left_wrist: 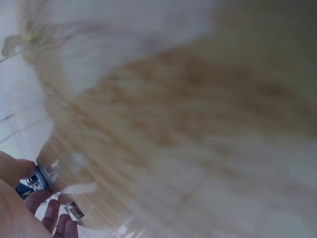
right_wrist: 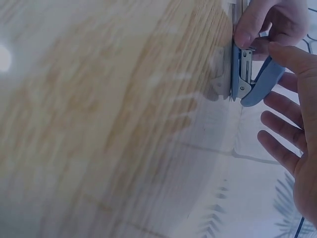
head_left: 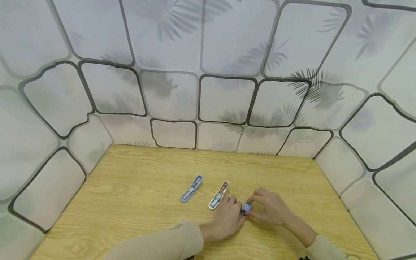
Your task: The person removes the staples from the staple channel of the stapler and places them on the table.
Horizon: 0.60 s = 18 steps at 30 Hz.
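A small blue stapler (head_left: 247, 207) is held between the two hands, low over the wooden table. In the right wrist view its blue handle (right_wrist: 266, 82) stands spread away from the metal staple channel (right_wrist: 245, 72). My left hand (head_left: 227, 217) pinches the stapler's far end between thumb and finger. My right hand (head_left: 272, 207) pinches the raised handle with thumb and index finger, its other fingers loosely extended. Beside the left hand lies a long pink-and-white piece with metal inside (head_left: 219, 195), resembling a stapler opened flat. A similar blue one (head_left: 191, 188) lies farther left.
The wooden table (head_left: 130, 195) runs back to a wall covering (head_left: 224, 97) with dark outlines and leaf shadows. The same covering stands along the left and right sides. A sleeve (head_left: 169, 240) crosses the table's front part.
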### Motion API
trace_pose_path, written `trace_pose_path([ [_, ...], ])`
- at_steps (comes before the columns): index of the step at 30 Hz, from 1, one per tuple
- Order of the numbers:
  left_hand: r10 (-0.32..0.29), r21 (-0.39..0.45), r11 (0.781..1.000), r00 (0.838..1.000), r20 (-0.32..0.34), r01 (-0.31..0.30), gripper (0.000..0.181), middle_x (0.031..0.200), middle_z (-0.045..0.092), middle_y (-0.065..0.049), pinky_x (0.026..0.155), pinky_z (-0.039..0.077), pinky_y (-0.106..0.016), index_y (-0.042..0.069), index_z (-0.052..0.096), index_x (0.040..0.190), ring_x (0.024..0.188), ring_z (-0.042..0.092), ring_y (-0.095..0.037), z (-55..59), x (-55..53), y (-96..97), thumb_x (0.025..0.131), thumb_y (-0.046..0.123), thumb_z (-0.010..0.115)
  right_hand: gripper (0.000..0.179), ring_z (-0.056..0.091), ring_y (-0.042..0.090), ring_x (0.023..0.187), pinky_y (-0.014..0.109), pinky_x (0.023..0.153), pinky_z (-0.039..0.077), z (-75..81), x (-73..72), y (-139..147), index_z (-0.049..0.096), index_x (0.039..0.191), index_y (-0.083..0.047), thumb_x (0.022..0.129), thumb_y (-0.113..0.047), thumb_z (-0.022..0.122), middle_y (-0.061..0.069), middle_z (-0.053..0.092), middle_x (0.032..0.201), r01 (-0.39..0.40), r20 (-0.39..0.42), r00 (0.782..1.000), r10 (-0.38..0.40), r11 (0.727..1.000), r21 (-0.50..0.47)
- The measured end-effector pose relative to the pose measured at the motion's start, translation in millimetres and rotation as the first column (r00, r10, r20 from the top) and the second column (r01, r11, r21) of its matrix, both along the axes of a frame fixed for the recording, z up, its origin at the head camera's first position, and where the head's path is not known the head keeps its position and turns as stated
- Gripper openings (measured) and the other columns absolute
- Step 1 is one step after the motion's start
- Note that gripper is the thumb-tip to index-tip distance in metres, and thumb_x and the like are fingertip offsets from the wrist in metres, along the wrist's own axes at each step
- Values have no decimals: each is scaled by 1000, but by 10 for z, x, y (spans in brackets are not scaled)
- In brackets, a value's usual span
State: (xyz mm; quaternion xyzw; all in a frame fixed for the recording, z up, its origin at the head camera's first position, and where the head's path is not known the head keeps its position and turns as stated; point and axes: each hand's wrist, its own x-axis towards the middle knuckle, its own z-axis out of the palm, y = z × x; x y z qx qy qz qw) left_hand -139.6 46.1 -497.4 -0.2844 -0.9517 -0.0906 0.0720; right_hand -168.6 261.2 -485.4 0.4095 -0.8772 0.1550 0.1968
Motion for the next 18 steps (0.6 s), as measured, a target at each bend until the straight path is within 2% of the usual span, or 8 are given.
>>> trace_pose_path([
  [3, 7, -10, 1000, 1000, -3, -7, 37, 92, 67, 3, 75, 41, -23, 15, 75, 96, 82, 52, -11, 1, 0, 8, 97, 52, 72, 31, 68, 7, 83, 22, 71, 59, 12, 3, -2, 76, 95, -21, 72, -27, 96, -11, 70, 90, 13, 13, 1000, -12, 1000, -16],
  [9, 33, -25, 999, 999, -1, -33, 36, 105, 73, -1, 86, 50, -28, 16, 77, 100, 94, 60, -17, -4, 3, 32, 95, 51, 75, 29, 69, 7, 86, 24, 72, 60, 48, -16, 7, 75, 96, -20, 74, -20, 94, -11, 73, 93, 33, 12, 999, -33, 999, -38],
  [14, 39, -34, 999, 999, -6, -39, 36, 106, 73, -1, 88, 53, -29, 16, 77, 100, 95, 61, -17, -10, 4, 38, 94, 52, 75, 23, 70, 7, 88, 26, 74, 60, 73, -39, 20, 75, 97, -21, 81, -21, 90, -12, 73, 93, 65, 52, 997, -63, 997, -35],
  [18, 40, -33, 999, 999, -7, -40, 36, 107, 73, -2, 88, 53, -29, 16, 77, 100, 95, 61, -17, -18, 2, 40, 94, 52, 76, 22, 69, 6, 88, 27, 74, 60, 92, -69, 35, 75, 98, -21, 82, -20, 89, -13, 73, 92, 73, 71, 995, -70, 996, -43],
])
